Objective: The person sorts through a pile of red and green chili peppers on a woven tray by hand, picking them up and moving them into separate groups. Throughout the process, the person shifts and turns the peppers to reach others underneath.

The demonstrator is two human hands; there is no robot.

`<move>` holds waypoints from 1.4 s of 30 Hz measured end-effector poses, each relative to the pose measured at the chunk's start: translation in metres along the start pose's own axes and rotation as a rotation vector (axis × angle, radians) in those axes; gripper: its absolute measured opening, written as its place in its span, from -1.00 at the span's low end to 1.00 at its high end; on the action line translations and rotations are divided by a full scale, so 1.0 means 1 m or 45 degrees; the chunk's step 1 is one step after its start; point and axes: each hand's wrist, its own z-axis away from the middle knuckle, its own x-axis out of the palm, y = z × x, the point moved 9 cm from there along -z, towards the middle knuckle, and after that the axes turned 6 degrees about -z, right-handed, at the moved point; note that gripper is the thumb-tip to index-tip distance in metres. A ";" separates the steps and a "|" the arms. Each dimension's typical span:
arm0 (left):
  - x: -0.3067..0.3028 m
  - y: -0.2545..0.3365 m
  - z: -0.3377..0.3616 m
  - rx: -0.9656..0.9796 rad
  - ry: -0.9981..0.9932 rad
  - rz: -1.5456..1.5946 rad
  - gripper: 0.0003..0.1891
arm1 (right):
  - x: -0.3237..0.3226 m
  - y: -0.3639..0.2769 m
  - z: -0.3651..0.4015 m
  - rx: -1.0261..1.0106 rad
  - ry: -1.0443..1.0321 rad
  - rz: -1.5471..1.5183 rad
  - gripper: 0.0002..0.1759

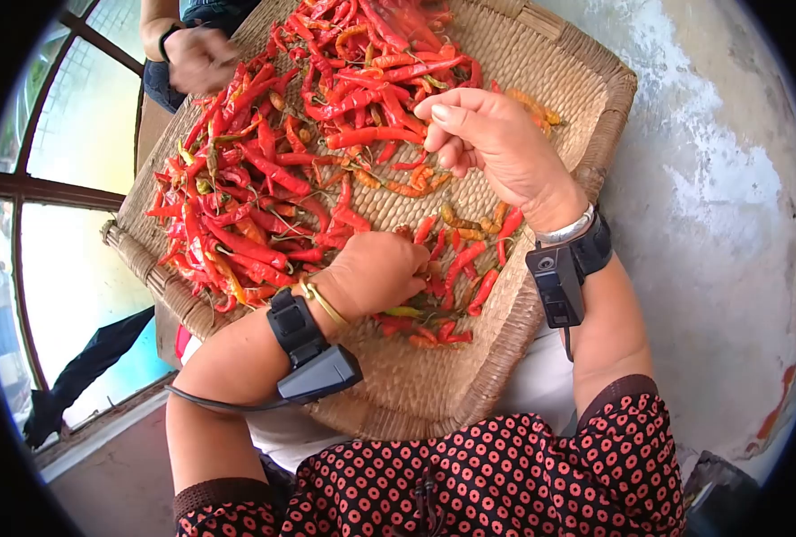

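Red chilli peppers (pixel 246 201) lie heaped on a woven basket tray (pixel 586 98). My left hand (pixel 376 277) is low over the tray, its curled fingers among a small group of chillies (pixel 456 268); its fingertips are hidden, along with whatever they hold. Raised above the right part of the tray, my right hand (pixel 496 148) has thumb and forefinger pinched together and the other fingers curled. Anything between those fingertips is too small to make out. Below my right hand are some orange and yellowish chillies (pixel 407 188).
Another person's hand (pixel 199 58), blurred, is over the tray's far left edge. A second chilli heap (pixel 376 72) fills the far middle. The tray's near end rests over my lap. A windowed door (pixel 76 268) stands at left, a worn wall (pixel 702 179) at right.
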 end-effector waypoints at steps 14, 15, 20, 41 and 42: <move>-0.037 -0.028 -0.007 -0.184 0.353 0.191 -0.73 | -0.012 -0.008 -0.003 -0.124 0.149 -0.123 -0.78; -0.030 -0.017 -0.012 -0.209 0.267 -0.160 -0.72 | -0.011 -0.008 -0.002 -0.128 0.152 -0.128 -0.78; -0.007 -0.013 -0.024 -0.277 0.165 -0.265 -0.72 | 0.002 -0.012 -0.004 -0.147 0.099 -0.003 -0.74; -0.046 -0.072 -0.006 -0.457 0.663 1.528 -0.84 | -0.024 -0.013 -0.009 -0.237 0.329 -0.062 -0.80; -0.035 -0.055 -0.014 -0.410 0.526 1.326 -0.84 | -0.024 -0.012 -0.009 -0.237 0.329 -0.060 -0.80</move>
